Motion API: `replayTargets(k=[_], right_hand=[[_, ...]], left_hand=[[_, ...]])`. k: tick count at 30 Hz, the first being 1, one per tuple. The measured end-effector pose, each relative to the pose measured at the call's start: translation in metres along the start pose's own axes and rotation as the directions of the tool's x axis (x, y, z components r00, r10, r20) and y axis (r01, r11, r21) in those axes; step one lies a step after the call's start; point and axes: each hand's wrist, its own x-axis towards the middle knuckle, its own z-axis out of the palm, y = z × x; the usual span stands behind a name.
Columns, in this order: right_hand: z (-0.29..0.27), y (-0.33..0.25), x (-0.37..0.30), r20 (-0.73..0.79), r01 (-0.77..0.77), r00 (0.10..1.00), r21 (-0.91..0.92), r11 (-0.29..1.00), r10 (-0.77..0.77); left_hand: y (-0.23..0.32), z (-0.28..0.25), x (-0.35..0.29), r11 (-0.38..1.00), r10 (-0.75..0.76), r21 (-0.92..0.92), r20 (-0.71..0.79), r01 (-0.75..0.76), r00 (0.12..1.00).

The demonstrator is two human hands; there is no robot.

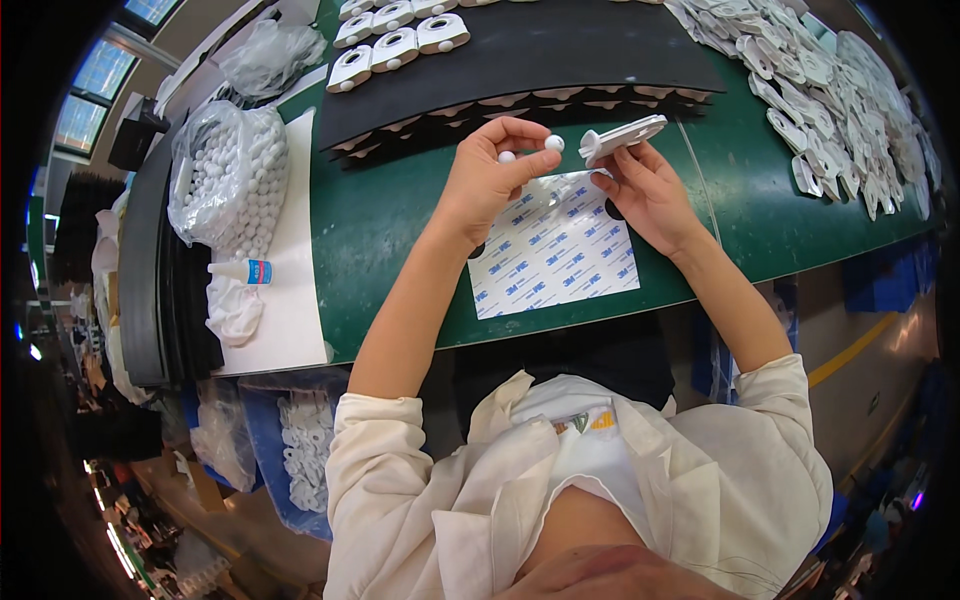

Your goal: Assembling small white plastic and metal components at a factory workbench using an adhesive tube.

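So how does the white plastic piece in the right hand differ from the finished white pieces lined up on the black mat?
The white plastic piece in the right hand is held tilted in the air with no ball fitted; the finished white pieces on the black mat lie flat in rows, each with a small round knob showing. The left hand pinches small white balls. Both are white plastic.

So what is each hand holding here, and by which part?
The left hand pinches a small white ball at its fingertips, another ball beside it. The right hand holds a flat white plastic piece by its lower edge.
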Motion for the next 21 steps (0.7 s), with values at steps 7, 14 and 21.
replayTargets(k=[7,14,21], right_hand=[[-0.001,0.0022,-0.0004,0.049,-0.014,0.999,-0.012,1.0,0.015],[-0.0003,0.0014,-0.0001,0.038,-0.007,0.999,-0.046,0.999,0.008],[0.0069,-0.0014,-0.0029,-0.013,-0.063,0.998,-0.05,0.997,0.062]], left_hand=[[0.0008,0.0046,-0.0015,0.982,0.058,0.179,0.055,-0.067,0.997],[0.0052,0.0054,-0.0031,0.977,0.052,0.204,0.037,-0.059,0.998],[0.0013,0.0067,-0.0032,0.907,0.235,0.34,0.085,-0.25,0.968]])
